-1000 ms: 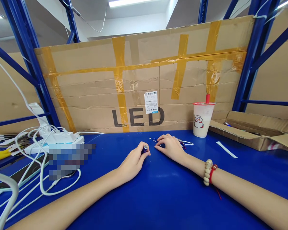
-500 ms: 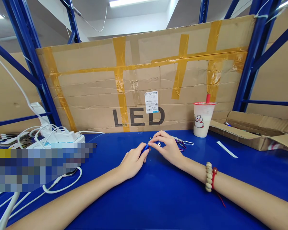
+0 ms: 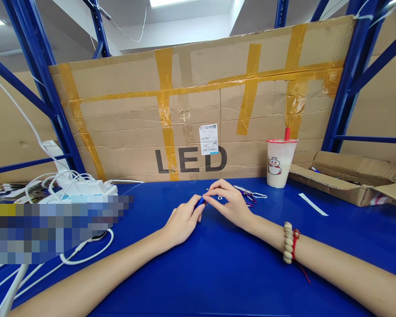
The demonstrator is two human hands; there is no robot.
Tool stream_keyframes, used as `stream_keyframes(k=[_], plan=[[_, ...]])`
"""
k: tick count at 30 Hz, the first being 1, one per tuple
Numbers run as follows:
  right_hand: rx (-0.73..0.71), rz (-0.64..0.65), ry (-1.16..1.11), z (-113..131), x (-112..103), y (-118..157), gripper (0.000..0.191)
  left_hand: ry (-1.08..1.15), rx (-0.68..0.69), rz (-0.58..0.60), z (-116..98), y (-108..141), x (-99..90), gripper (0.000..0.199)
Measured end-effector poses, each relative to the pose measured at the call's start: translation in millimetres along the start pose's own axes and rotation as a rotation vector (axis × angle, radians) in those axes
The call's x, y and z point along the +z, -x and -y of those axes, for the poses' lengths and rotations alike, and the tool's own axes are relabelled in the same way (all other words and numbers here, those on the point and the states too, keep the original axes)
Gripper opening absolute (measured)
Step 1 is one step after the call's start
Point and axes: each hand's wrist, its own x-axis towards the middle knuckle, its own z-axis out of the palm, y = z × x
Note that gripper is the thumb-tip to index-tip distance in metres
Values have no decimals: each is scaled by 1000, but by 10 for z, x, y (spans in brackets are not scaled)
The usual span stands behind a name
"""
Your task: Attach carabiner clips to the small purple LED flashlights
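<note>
A small blue object [image 3: 199, 203], slim like a pen barrel, is held in my left hand [image 3: 184, 220], whose fingers are wrapped round it. At its upper end, the thumb and index finger of my right hand [image 3: 230, 203] are pinched together; whatever lies between those fingertips is too small to make out. Just behind my right hand, several small metal and purple tools [image 3: 249, 193] lie on the blue table [image 3: 198, 281]. Tiny parts [image 3: 220, 197] rest close to my right fingers.
A white cup with a red straw [image 3: 280, 165] stands at the back right, beside an open cardboard box [image 3: 346, 187]. A white strip [image 3: 313, 204] lies before them. White cables and a power strip [image 3: 82, 189] crowd the left. Cardboard [image 3: 135, 132] walls the back.
</note>
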Motion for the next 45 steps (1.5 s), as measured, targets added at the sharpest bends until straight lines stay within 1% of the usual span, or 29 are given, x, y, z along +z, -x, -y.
stream_keyframes(k=[5,10,15,20,25,28,30,32,35,37,39,45], plan=[[-11,6,-26,13,-1,0,16,-4,-1,7,-7,-4,-6,26],[50,8,-12,33,-3,1,20,-1,-8,-5,-9,-10,-4,28],[54,88,-23,6,9,15,20,0,-1,0,7,-9,2,27],[74,111,-18,14,5,10,21,-12,-19,4,-7,-5,-3,25],[201,145,45,-13,0,-10,22,4,-82,-74,-9,-14,-3,26],[223,126,41,-85,1,-9,21,18,-102,-120,16,-26,5,26],[206,93,23,-109,-2,-6,22,23,-88,-142,38,-35,14,22],[168,81,5,-89,-7,-5,23,42,-59,-137,60,-44,24,18],[62,142,3,3,-16,-9,22,82,-10,-100,88,-56,38,14],[-25,191,26,64,-20,-15,19,92,8,-96,102,-60,45,12],[-74,220,59,97,-22,-19,18,93,11,-98,111,-61,50,11],[-60,222,91,65,-27,-18,18,96,14,-77,130,-62,57,13]])
